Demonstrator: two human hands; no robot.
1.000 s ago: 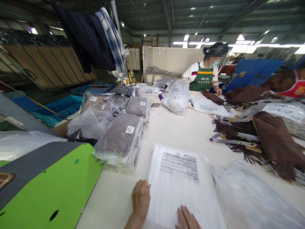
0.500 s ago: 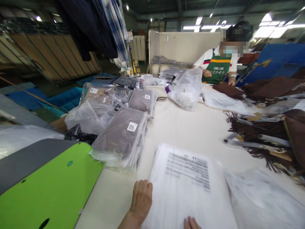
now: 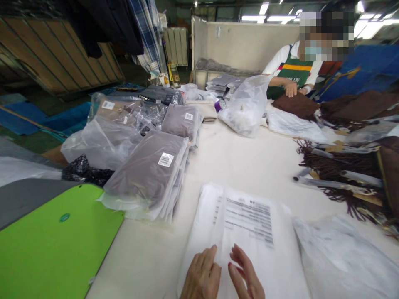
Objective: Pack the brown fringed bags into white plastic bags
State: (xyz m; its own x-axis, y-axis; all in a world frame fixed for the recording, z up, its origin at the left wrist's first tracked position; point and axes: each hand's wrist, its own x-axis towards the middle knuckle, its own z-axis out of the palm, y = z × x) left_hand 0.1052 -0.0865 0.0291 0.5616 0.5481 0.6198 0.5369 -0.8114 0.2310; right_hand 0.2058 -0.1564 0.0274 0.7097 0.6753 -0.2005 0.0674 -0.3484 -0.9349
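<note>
A stack of flat clear plastic bags (image 3: 249, 236) with black printed text lies in front of me. The top bag's left edge is lifted and shifted right, so print on the layer below shows beside it. My left hand (image 3: 202, 273) is closed at this edge, its fingertips and thumb close together on the plastic. Just to its right, my right hand (image 3: 246, 274) hovers over the top bag, thumb and fingers apart, holding nothing. Left of the stack is a pile of bagged brown garments (image 3: 146, 170) with a white barcode label (image 3: 165, 159).
A green board (image 3: 59, 245) lies at the left. Another plastic bag (image 3: 343, 253) is at the right, below brown fringed textiles (image 3: 349, 166). A stuffed clear bag (image 3: 243, 110) stands farther back. Across the table, a co-worker in a green apron (image 3: 291, 77) handles brown fabric (image 3: 296, 106).
My left hand has moved right with the top bag's edge, uncovering print beneath. My right hand has come up farther into view. The co-worker's hand has moved onto the brown fabric.
</note>
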